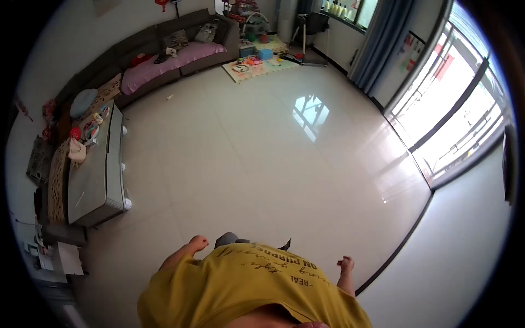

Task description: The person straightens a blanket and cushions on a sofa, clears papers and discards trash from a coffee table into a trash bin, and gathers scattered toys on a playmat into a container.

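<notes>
My left hand (198,242) hangs beside the yellow shirt (257,281), over the tiled floor (229,164), its fingers curled in. On the other side of the shirt, near the dark skirting line by the white wall, my right hand (345,264) has its fingers bent. Neither hand touches any object that I can make out. Part of a grey shoe or trouser leg (227,239) shows beyond the shirt's edge.
A long low table (98,180) stands at the left, with a grey sofa (131,60) behind it. Toys lie on a play mat (262,68) at the far end. A chair (313,27) and glass doors (448,93) are at the right.
</notes>
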Demonstrator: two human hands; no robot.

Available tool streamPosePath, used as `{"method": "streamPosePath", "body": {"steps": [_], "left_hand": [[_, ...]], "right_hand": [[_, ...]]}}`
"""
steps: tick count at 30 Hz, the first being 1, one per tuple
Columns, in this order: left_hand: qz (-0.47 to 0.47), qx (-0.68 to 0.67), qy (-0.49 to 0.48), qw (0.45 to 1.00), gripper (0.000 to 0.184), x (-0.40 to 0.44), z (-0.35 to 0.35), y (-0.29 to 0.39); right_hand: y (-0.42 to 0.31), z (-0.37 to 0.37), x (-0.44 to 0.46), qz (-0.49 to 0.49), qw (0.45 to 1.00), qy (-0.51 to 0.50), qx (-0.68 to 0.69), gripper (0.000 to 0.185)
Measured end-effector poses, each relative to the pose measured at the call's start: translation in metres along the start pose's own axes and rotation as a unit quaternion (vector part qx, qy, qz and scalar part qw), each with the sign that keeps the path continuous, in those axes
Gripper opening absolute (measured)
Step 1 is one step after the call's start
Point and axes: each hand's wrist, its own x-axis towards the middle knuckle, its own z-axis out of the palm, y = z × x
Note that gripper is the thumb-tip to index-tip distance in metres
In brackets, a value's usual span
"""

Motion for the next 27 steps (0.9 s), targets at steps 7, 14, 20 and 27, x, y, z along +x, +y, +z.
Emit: {"method": "streamPosePath", "body": {"steps": [7, 14, 20, 27], "left_hand": [[-0.032, -0.039, 0.009, 0.999, 0.021, 0.056, -0.055, -0.058], [0.021, -0.082, 0.086, 0.993, 0.021, 0.219, -0.217, -0.034], [0.071, -0.151, 0.155, 0.974, 0.021, 0.369, -0.370, 0.094], [0.052, -0.173, 0.125, 0.976, 0.019, 0.485, -0.417, 0.198]], "right_hand": [[-0.198, 0.192, 0.046, -0.109, 0.980, -0.168, -0.002, 0.031], [-0.222, 0.343, 0.024, -0.048, 0.915, -0.318, -0.242, 0.016], [-0.251, 0.372, 0.131, -0.018, 0.907, -0.293, -0.302, 0.017], [-0.457, 0.451, 0.275, -0.012, 0.912, -0.268, -0.311, 0.019]]}}
